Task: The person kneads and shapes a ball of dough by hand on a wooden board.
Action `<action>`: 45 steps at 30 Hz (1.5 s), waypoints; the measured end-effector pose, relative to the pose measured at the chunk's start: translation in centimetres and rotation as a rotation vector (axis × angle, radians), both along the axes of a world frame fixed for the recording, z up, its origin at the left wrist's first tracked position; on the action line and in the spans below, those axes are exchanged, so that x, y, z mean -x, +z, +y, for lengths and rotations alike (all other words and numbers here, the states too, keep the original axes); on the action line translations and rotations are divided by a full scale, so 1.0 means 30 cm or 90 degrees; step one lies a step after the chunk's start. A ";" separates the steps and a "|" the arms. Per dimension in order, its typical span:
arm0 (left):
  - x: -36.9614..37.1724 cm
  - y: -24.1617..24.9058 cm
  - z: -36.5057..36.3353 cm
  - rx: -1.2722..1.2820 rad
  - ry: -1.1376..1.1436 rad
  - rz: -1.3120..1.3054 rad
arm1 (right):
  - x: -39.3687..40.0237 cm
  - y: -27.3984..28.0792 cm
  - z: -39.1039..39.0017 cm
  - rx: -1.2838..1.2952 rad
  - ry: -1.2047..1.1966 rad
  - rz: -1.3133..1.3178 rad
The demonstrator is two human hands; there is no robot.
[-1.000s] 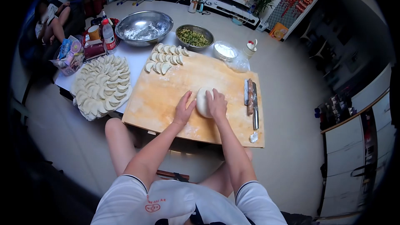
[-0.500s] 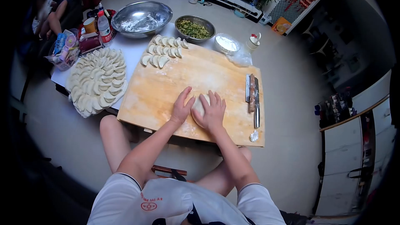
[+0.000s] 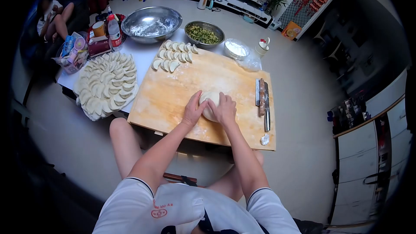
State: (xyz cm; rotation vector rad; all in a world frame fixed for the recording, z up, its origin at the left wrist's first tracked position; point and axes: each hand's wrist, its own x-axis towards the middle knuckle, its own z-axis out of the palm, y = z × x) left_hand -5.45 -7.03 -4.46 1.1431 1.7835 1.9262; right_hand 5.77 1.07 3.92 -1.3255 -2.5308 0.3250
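On the floured board [image 3: 182, 90] lies dough [image 3: 210, 97]; beyond, perhaps chairs [image 3: 333, 52].

Left fingers [image 3: 193, 100] now against the dough [image 3: 212, 95]

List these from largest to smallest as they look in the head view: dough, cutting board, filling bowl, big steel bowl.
1. Cutting board
2. Big steel bowl
3. Filling bowl
4. Dough, partly covered, so ranked by what shows
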 end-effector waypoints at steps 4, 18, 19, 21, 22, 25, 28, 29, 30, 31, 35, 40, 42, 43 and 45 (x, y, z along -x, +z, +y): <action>0.000 0.015 -0.006 0.002 -0.009 -0.031 | -0.174 0.080 -0.118 0.050 0.051 -0.017; -0.003 0.016 -0.006 -0.045 -0.054 -0.097 | 0.035 -0.018 0.072 -0.027 0.094 0.068; -0.009 0.010 -0.004 -0.042 -0.052 -0.108 | 0.071 0.010 0.098 0.049 0.022 0.056; -0.004 0.014 -0.005 -0.040 -0.046 -0.120 | 0.113 0.043 0.113 0.150 -0.103 0.061; 0.001 0.016 -0.007 -0.039 -0.044 -0.117 | 0.125 0.047 0.124 0.176 -0.156 0.073; 0.000 0.019 -0.007 -0.034 -0.048 -0.110 | 0.102 0.025 0.119 0.192 -0.174 0.102; 0.010 0.009 0.000 -0.017 -0.052 -0.095 | -0.002 -0.048 0.088 0.139 -0.005 0.118; 0.016 0.003 0.000 -0.007 -0.052 -0.089 | -0.049 -0.064 0.053 0.113 0.021 0.108; 0.012 -0.002 0.003 0.003 -0.055 -0.082 | -0.086 -0.024 -0.022 0.089 0.045 0.100; 0.003 -0.004 0.007 -0.011 -0.045 -0.090 | -0.119 0.018 -0.089 0.066 0.068 0.094; 0.005 -0.008 0.004 -0.048 -0.016 -0.097 | -0.212 0.110 -0.204 0.037 0.114 0.047; -0.005 -0.022 0.012 -0.058 -0.026 -0.110 | -0.109 0.058 -0.113 -0.394 0.235 0.029; -0.002 -0.018 0.007 -0.060 -0.028 -0.113 | -0.052 -0.061 -0.008 -0.326 0.276 0.112; 0.008 -0.003 0.011 -0.061 -0.028 -0.111 | -0.011 -0.076 0.025 -0.291 0.299 0.155; -0.003 0.022 -0.009 -0.050 -0.041 -0.116 | 0.034 -0.071 0.080 -0.095 0.203 0.105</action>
